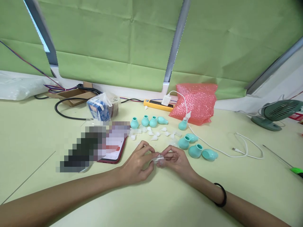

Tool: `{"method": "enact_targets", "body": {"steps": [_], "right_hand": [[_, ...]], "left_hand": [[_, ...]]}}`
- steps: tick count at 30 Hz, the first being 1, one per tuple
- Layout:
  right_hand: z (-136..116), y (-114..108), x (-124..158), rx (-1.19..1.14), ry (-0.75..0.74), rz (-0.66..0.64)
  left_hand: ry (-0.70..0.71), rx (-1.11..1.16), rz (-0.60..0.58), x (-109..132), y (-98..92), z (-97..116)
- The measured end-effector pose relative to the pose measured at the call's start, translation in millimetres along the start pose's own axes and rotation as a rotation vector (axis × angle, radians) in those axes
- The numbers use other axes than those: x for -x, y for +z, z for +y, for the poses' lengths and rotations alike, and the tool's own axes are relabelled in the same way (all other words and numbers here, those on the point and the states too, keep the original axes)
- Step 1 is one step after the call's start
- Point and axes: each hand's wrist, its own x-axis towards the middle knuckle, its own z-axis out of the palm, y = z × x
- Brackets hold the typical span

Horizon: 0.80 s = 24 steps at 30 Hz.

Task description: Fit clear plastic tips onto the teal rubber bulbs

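Between the fingertips of my left hand [139, 162] and my right hand [176, 160] is a small clear plastic piece [159, 160]. Both hands are closed on it, just above the table. Its exact kind is partly hidden by the fingers. Beyond the hands lie several small white pointed tips [154, 137] and other clear pieces. Several turquoise bulbs [195, 150] with open necks stand or lie to the right, and more turquoise bulbs [145, 120] are farther back. One turquoise bulb [182, 125] has a clear tip fitted in its neck.
A phone [118, 142] lies left of my hands, beside a blurred area. Behind are a bagged blue pack [99, 108], a yellow power strip [157, 104] and a pink bubble-wrap bag [195, 105]. On the right are a white cable [220, 154], a green fan [276, 113] and a screwdriver [294, 170].
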Motion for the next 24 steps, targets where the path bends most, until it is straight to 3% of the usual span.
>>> {"method": "enact_targets", "body": {"steps": [4,8,12,14,19,24], "right_hand": [[2,-2,-1,0.007,-0.014,0.000],[3,0,0,0.101,-0.073,0.013],[4,4,5,0.351,-0.337,0.081],[3,6,8,0.469,-0.487,0.103],[3,4,9,0.658,-0.786,0.050],[8,1,7,0.752,-0.915,-0.012]], "left_hand": [[0.010,0.059,-0.034,-1,-1.9,3],[-0.104,0.198,-0.059,-4,-7.7,6],[-0.333,0.445,0.040,-5,-10.2,4],[-0.405,0.592,0.021,-5,-9.5,5],[-0.450,0.807,-0.149,-6,-7.1,13],[-0.438,0.803,-0.200,-5,-4.8,15]]}}
